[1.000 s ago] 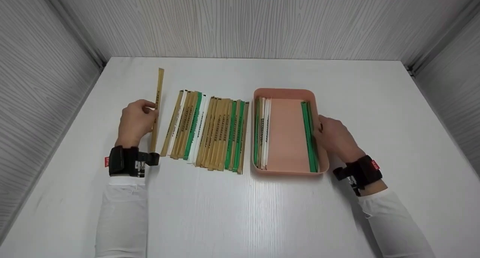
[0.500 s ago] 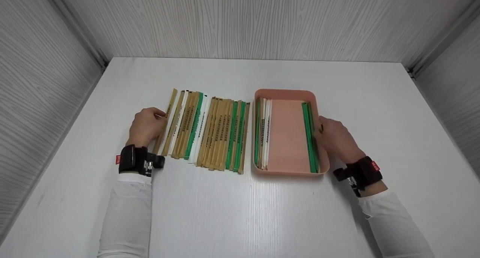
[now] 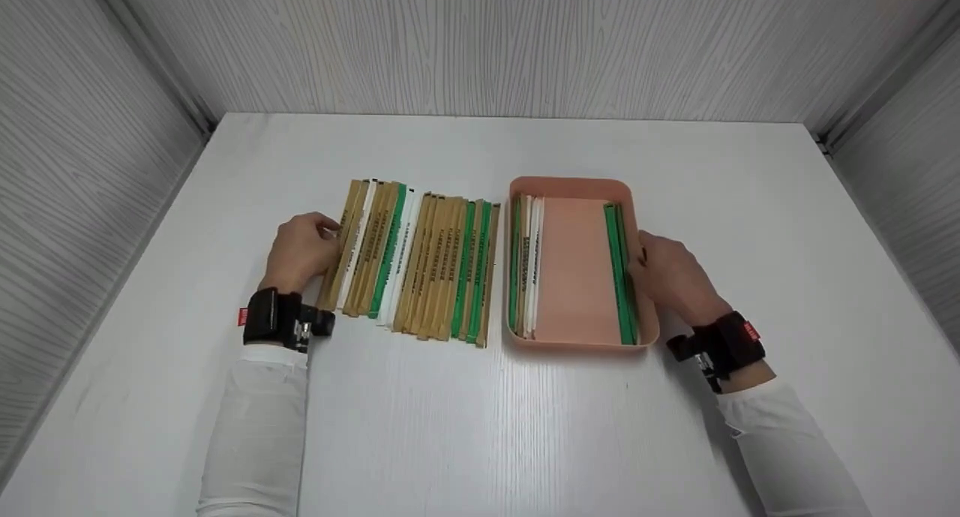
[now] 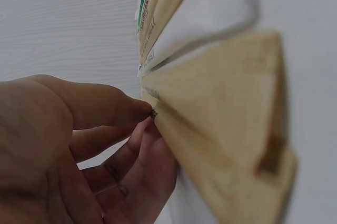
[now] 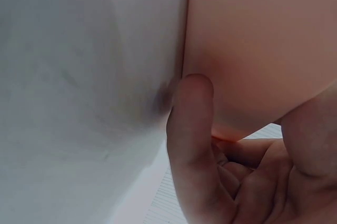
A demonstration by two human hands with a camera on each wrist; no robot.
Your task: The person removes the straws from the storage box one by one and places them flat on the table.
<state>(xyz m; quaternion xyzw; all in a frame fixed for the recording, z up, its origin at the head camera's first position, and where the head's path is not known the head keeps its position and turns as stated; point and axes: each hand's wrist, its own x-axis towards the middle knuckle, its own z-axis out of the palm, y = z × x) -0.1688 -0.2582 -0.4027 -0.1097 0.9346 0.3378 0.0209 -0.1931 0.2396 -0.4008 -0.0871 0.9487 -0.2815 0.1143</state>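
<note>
Below us on a white table [image 3: 420, 427], we see a person's left hand [image 3: 300, 250] pinching a tan wrapped strip [image 3: 350, 205] at the left end of a row of tan, white and green strips [image 3: 448, 269]. Just right of the row sits a pink tray [image 3: 571, 277], its right wall gripped by the right hand [image 3: 667, 273]; inside, we find mixed-colour strips [image 3: 534, 269] along the left wall and green strips [image 3: 618, 273] along the right.

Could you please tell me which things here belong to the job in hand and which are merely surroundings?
Apparently part of the job:
brown strip pinched by the left hand
row of strips beside it
pink tray gripped by the right hand
strips inside the tray

Surroundings:
white table
wall panels
black wrist straps
</note>
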